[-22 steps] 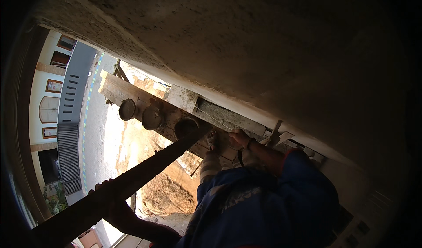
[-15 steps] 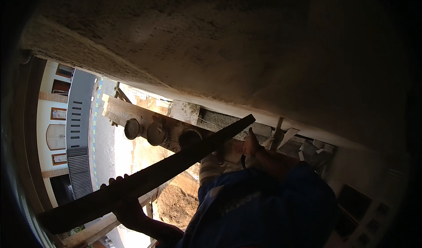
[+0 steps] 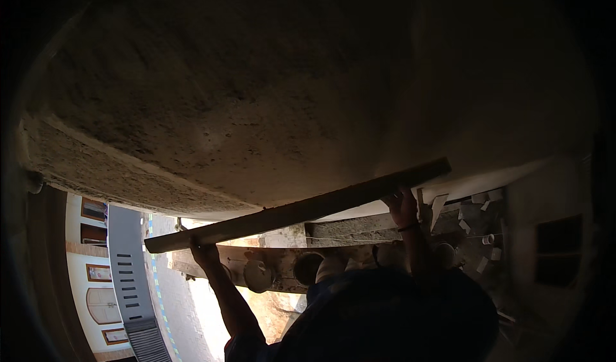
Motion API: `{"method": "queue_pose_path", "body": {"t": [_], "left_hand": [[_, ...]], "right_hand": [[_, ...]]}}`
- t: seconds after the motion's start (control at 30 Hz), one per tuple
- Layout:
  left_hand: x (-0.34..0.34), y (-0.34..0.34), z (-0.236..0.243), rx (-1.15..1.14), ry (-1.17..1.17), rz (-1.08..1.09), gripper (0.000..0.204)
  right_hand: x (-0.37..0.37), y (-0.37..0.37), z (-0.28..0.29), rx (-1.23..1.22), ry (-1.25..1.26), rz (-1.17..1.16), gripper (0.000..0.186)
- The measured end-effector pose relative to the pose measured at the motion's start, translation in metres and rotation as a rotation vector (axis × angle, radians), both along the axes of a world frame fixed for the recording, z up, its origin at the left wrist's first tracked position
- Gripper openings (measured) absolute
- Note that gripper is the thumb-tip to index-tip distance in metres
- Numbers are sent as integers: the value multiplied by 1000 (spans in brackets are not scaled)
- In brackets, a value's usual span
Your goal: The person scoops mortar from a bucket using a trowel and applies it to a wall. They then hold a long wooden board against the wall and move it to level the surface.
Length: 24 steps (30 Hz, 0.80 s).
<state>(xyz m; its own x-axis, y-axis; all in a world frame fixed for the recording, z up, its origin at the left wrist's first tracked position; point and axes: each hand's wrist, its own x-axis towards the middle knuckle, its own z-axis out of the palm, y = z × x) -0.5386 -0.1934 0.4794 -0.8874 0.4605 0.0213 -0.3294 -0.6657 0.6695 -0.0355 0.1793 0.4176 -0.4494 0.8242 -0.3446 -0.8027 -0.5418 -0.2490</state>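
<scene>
A long straight board [image 3: 298,211], dark against the light, is held up in front of the rough plastered wall [image 3: 212,118]. It slants, its right end higher in the picture than its left. My left hand [image 3: 204,254] grips it from below near the left end, fingers mostly hidden. Toward the other end my right hand [image 3: 402,208], with a dark band at the wrist, is closed against its lower edge. Both arms reach upward. Whether the board touches the wall I cannot tell in the shade.
Below me a plank walkway [image 3: 282,287] carries several round buckets, among them one with grey contents [image 3: 258,276] and a dark one [image 3: 308,269]. Broken pieces [image 3: 482,264] lie at the lower right. A grey fence [image 3: 125,259] and a house stand beyond at the left.
The board has moved up and right and lies less steeply. My right hand, open near its end before, now grips it; my left hand has risen with it. The view has tilted toward the wall.
</scene>
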Motion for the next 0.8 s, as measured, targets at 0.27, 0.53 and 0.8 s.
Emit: {"method": "queue_pose_path", "body": {"t": [0.27, 0.53, 0.8], "left_hand": [[-141, 158, -30, -218, -125, -65, 52], [-186, 194, -2, -136, -105, 82, 55], [-137, 227, 86, -177, -115, 268, 53]], "right_hand": [[-86, 23, 75, 368, -347, -298, 29], [-150, 20, 107, 557, -427, -353, 48], [-138, 56, 219, 740, -598, -562, 76]]}}
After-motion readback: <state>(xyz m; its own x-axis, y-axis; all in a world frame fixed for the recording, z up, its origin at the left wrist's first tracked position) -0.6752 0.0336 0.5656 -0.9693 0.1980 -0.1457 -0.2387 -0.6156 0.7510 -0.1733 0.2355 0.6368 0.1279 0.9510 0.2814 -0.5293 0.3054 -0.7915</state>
